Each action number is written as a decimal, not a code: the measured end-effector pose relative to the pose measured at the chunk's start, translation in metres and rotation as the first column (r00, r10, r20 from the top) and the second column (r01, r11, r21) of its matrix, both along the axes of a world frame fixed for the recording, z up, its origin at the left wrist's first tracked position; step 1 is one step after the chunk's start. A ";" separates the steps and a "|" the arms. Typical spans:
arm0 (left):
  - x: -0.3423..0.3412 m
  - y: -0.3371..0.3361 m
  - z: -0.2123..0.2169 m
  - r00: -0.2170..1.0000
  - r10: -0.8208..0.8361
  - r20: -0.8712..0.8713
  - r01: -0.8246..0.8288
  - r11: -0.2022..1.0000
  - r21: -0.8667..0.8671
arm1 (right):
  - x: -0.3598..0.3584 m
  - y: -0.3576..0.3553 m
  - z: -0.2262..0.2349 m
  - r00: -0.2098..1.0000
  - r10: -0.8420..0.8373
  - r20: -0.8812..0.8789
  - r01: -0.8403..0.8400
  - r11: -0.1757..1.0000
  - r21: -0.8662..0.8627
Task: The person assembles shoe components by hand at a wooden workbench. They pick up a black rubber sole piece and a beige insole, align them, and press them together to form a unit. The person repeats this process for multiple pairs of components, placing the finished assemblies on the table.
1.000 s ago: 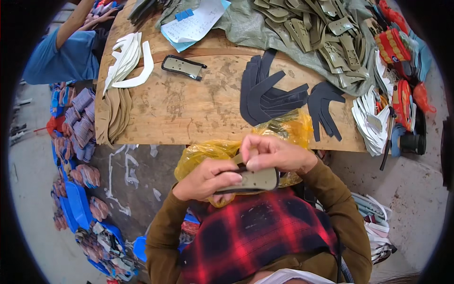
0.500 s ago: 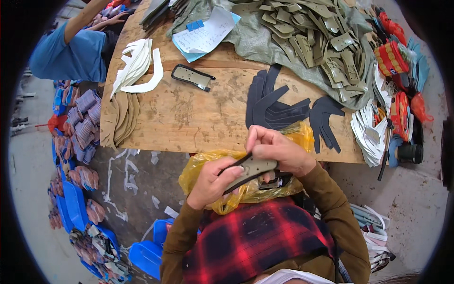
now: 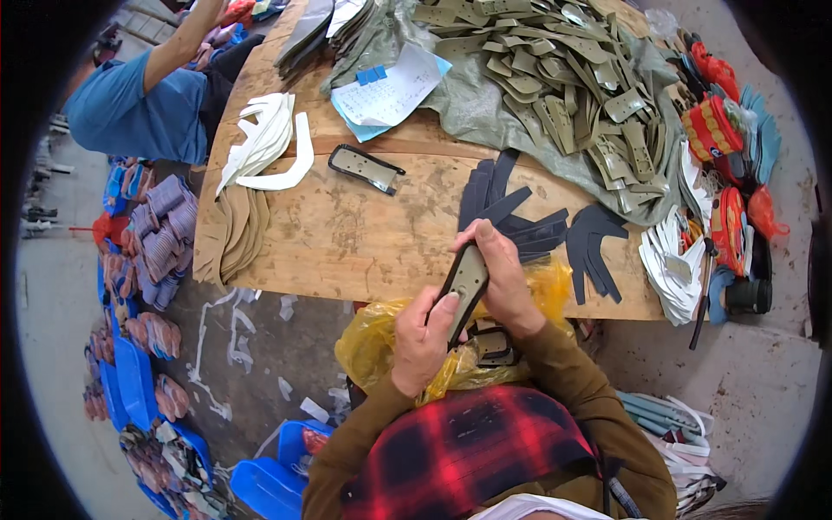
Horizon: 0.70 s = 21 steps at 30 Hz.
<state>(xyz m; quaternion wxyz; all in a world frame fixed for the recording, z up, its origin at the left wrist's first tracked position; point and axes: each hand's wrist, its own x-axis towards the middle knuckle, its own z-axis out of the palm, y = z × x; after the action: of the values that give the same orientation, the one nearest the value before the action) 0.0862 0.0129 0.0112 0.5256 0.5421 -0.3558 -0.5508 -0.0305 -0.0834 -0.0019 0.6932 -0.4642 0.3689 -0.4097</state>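
Observation:
An olive insole board [image 3: 471, 276] with small holes and a black strip round its edge is held slanted between my two hands. My left hand [image 3: 419, 342] is closed on its lower end, thumb on the face. My right hand [image 3: 504, 282] grips the upper end and far side, thumb pointing up. Below them a crumpled yellow plastic bag [image 3: 368, 338] lies open at my lap, with black-edged pieces [image 3: 495, 347] in it. Another black-edged insole board [image 3: 365, 168] rests on the wooden table [image 3: 347, 243]. Black curved strips [image 3: 498, 204] lie just beyond my right hand.
Olive boards [image 3: 563, 78] are heaped on a green woven sack [image 3: 472, 121]. White cut pieces [image 3: 269, 143], tan pieces [image 3: 236, 238] and a written sheet [image 3: 397, 94] lie on the table's left. Blue bins [image 3: 134, 381] stand on the floor. A person in a blue shirt [image 3: 143, 108] is at far left.
The insole board has turned from nearly level to a steep slant. My right hand has shifted from a pinch at its edge to a grip along its upper end.

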 end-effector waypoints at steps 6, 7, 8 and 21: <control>0.000 -0.008 -0.021 0.973 0.145 0.181 -0.100 0.966 -0.237 | 0.036 0.041 -0.011 0.968 -0.232 0.098 0.236 0.971 -0.027; 0.002 -0.011 -0.024 0.959 0.185 0.213 -0.112 0.943 -0.314 | 0.045 0.044 -0.009 0.949 -0.259 0.180 0.270 0.962 -0.039; 0.005 -0.009 -0.022 0.988 0.116 0.100 -0.095 0.978 -0.188 | 0.028 0.039 -0.014 0.990 -0.075 0.121 0.088 0.991 -0.101; 0.007 -0.006 -0.005 0.962 0.121 -0.243 -0.087 0.985 0.148 | 0.018 0.004 0.007 0.933 0.238 0.269 -0.276 0.954 0.115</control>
<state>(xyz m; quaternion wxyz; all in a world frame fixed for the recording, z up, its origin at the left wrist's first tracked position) 0.0927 0.0071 0.0066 0.5565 0.5204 -0.2189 -0.6096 -0.0120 -0.0798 0.0046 0.8152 -0.3990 0.2437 -0.3420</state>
